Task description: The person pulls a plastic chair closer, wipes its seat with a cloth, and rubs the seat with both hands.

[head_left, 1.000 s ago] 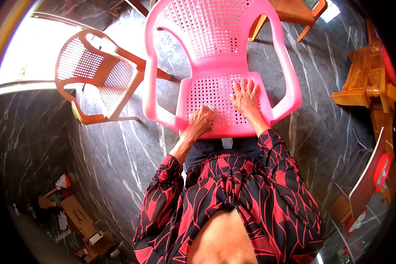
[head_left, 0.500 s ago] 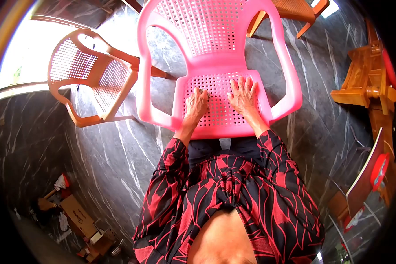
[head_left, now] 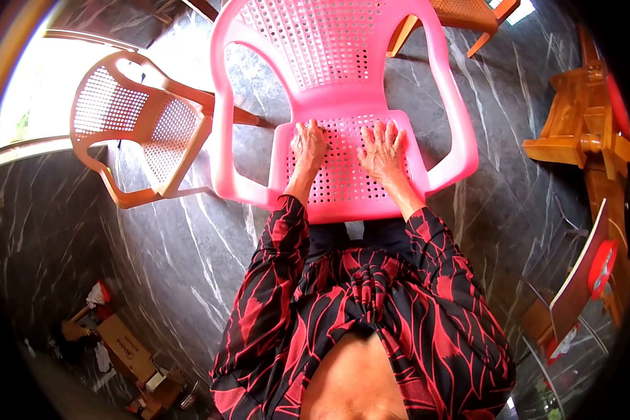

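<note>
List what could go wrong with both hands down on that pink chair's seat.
1. The left hand or right hand could snag on the holes in the seat.
2. A hard push might slide the pink chair across the smooth-looking floor.
3. Sliding left, it might bump the brown chair nearby.

Pink chair (head_left: 341,106) under fingers (head_left: 379,133), round-hole grid. Red-on-black sleeves (head_left: 264,273) just behind fingers, angular patches plus thin lines. Orange-brown chair (head_left: 148,114) well left of fingers, also hole-gridded. Dark grey floor (head_left: 178,262) lower than fingers, streaked with white.
</note>
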### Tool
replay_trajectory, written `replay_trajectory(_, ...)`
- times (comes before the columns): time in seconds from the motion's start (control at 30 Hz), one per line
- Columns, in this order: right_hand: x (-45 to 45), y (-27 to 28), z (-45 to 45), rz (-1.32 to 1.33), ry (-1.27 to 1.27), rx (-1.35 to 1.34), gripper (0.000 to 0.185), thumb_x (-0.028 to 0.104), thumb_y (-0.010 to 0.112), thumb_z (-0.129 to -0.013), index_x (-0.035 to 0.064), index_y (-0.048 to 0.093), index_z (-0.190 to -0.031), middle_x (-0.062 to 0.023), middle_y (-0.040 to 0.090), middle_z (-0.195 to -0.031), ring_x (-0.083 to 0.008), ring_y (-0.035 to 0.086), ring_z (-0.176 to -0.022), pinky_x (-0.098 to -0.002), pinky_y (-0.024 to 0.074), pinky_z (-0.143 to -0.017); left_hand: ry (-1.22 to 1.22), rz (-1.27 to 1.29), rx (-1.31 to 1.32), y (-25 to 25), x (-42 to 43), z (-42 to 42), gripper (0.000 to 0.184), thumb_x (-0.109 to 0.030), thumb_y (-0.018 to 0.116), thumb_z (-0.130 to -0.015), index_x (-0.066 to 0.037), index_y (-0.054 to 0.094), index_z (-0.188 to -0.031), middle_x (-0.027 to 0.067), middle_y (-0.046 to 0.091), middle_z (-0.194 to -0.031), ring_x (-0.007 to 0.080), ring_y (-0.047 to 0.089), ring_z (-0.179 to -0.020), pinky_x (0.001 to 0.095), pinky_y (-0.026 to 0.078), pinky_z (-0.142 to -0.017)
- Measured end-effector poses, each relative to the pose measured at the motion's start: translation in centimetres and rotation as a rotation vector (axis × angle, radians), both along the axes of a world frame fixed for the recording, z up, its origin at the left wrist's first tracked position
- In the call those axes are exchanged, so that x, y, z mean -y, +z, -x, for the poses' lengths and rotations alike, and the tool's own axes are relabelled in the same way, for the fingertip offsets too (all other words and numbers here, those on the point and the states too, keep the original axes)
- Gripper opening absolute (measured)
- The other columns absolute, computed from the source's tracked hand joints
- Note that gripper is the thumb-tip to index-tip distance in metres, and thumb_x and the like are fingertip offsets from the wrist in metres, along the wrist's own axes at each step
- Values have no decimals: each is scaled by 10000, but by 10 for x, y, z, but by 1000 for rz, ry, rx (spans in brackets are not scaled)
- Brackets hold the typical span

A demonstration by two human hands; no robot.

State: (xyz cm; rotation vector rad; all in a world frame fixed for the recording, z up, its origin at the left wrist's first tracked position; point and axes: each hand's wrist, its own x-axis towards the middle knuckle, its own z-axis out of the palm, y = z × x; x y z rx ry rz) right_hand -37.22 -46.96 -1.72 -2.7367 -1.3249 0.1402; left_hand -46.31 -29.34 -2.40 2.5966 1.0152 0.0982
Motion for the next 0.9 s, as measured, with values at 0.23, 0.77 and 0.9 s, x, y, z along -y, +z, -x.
replay_trajectory(0.23,0,0,0,-1,-4,-7,573,407,468,-920,102,448,-1405,-252,346,-1470,-497,240,-1375,-703,123,-1081,-22,-58,82,-5,6,9,207,-212,529,-900,-81,627,-1028,247,548,-1013,383,643,-834,485,527,-692)
replay_trajectory(0.77,1,-5,-2,-2,-9,-2,584,403,503,-903,100,461,-1400,-243,362,-1467,-493,251,-1375,-688,124,-1093,-331,4,-42,22,34,64,104,-118,574,-830,-20,597,-853,244,544,-922,383,641,-742,499,519,-618)
replay_trajectory(0.9,1,-6,-2,-10,-8,4,585,402,515,-900,104,463,-1401,-237,357,-1467,-495,250,-1372,-693,125,-1090,-370,56,-61,35,43,77,102,-106,546,-833,-16,594,-841,245,541,-918,382,634,-756,508,509,-615)
